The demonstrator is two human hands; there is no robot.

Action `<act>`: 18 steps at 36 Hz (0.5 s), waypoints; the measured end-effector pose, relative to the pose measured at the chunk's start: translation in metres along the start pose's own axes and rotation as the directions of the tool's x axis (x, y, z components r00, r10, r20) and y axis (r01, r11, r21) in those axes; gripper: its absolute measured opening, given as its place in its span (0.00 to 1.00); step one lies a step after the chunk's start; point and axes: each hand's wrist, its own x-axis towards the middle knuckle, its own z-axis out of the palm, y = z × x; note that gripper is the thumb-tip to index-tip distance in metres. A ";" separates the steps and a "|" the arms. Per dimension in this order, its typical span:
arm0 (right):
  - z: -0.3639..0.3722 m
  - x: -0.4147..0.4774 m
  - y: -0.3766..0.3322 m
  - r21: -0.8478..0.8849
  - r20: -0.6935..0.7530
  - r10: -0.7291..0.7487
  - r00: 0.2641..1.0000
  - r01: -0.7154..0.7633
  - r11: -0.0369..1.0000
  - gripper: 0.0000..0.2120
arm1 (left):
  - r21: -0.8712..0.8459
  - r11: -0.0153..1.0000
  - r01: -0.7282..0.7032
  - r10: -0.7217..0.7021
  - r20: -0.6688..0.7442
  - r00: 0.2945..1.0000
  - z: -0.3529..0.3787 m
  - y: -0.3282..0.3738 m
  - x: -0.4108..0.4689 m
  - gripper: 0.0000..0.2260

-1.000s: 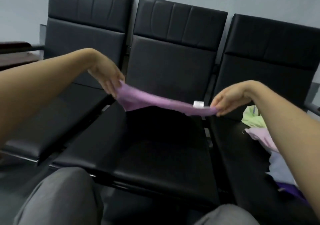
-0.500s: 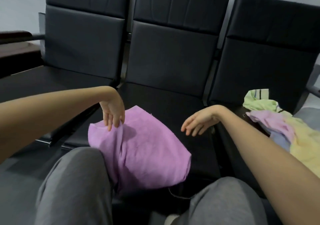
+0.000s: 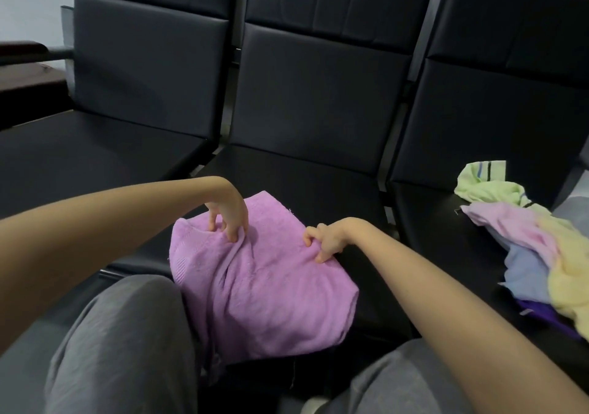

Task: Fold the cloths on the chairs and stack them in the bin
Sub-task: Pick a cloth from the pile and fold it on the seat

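Note:
A purple cloth (image 3: 264,289) lies on the front of the middle black chair seat (image 3: 306,184) and hangs over its edge toward my knees. My left hand (image 3: 231,216) pinches the cloth near its left far side, bunching a fold. My right hand (image 3: 325,240) has its fingers curled down on the cloth's right edge and pinches it. A heap of loose cloths (image 3: 522,248), green, pink, blue, yellow and dark purple, lies on the right chair seat. No bin is in view.
Three black padded chairs stand in a row against a pale wall; the left chair seat (image 3: 89,155) holds nothing. A dark wooden table edge (image 3: 22,53) shows at the far left. My grey-trousered knees (image 3: 127,343) fill the lower frame.
The purple cloth, held stretched in the air a second ago, now lies on the middle seat. My right hand let it go, then came back down onto its right edge. The view tilted down.

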 end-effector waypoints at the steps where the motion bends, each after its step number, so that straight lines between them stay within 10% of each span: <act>1: 0.000 0.004 0.005 0.034 -0.043 -0.018 0.999 0.020 0.999 0.10 | -0.002 1.000 -0.012 0.012 -0.019 1.000 -0.002 0.000 0.002 0.16; 6: 0.006 0.031 0.026 0.173 -0.498 -0.015 0.867 0.117 0.978 0.14 | 0.071 0.992 -0.104 0.120 -0.295 0.948 -0.003 0.003 0.029 0.14; 11: 0.012 0.050 0.042 0.155 -0.725 0.059 0.686 0.080 0.985 0.09 | 0.277 0.906 -0.320 0.423 -0.558 0.714 0.003 0.006 0.066 0.17; 14: 0.007 0.061 0.046 0.094 -0.738 0.099 0.668 -0.043 0.995 0.16 | 0.120 0.873 -0.473 0.474 -0.442 0.762 0.006 0.015 0.082 0.14; 18: -0.008 0.075 0.044 0.023 -0.793 0.165 0.587 -0.241 0.970 0.26 | 0.023 0.954 -0.298 0.258 -0.566 0.783 -0.002 0.018 0.105 0.19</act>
